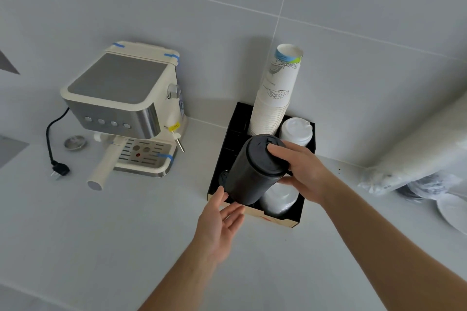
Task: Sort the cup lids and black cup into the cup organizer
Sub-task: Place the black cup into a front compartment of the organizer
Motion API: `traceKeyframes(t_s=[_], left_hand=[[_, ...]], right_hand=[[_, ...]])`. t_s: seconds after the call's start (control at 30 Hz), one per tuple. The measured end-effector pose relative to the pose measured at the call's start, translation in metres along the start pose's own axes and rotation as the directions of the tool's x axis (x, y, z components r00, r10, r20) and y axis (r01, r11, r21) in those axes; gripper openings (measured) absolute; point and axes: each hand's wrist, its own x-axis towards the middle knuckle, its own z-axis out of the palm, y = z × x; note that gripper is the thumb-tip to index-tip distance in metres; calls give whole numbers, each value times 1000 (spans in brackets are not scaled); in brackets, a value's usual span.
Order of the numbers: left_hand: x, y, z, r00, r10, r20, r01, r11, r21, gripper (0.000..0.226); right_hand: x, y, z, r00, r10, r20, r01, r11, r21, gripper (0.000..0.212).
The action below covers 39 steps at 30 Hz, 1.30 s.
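A black cup (250, 174) with a black lid hangs tilted over the front of the black cup organizer (295, 218). My right hand (300, 171) grips its lidded top end, thumb on the lid. Below it, my left hand (219, 219) is open, palm up, its fingertips touching the cup's lower end. In the organizer, a tall stack of white paper cups (275, 98) stands at the back. A stack of white lids (297, 131) sits back right, and clear lids (278, 199) lie front right. A small black lid (223, 177) shows in the left compartment.
A cream and steel espresso machine (121, 108) stands to the left, its portafilter handle (99, 171) pointing forward. Its plug and cord (56, 159) and a small metal filter basket (75, 142) lie on the white counter. Plastic-wrapped sleeves of cups and lids (417, 159) lie at the right.
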Motion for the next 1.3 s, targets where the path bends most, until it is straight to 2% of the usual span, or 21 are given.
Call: traceKeyframes(t_s=[0.2,0.4,0.6,0.77,1.0,1.3], left_hand=[[9,5,-2,999,-52,5,52,998,-38,50],[25,15,-3,998,-49,-28,48,997,-61,56],[37,22,1,996,-93,-3,92,988,-121,73],[49,26,5,994,-110,-17,107,985,-134,74],[59,25,7,992,-109,-58,101,987,-128,77],[68,28,6,984,-148,-97,134,981,-141,79]], right_hand=[[22,2,9,998,25,-63,-25,1000,-8,16],[46,3,12,998,52,-34,-53,998,-34,30],[67,2,14,997,74,1,-73,994,-80,24],[81,5,16,995,99,10,-98,991,-90,19],[97,16,17,991,131,28,-129,990,-61,23],[107,38,25,993,114,13,-112,987,-112,24]])
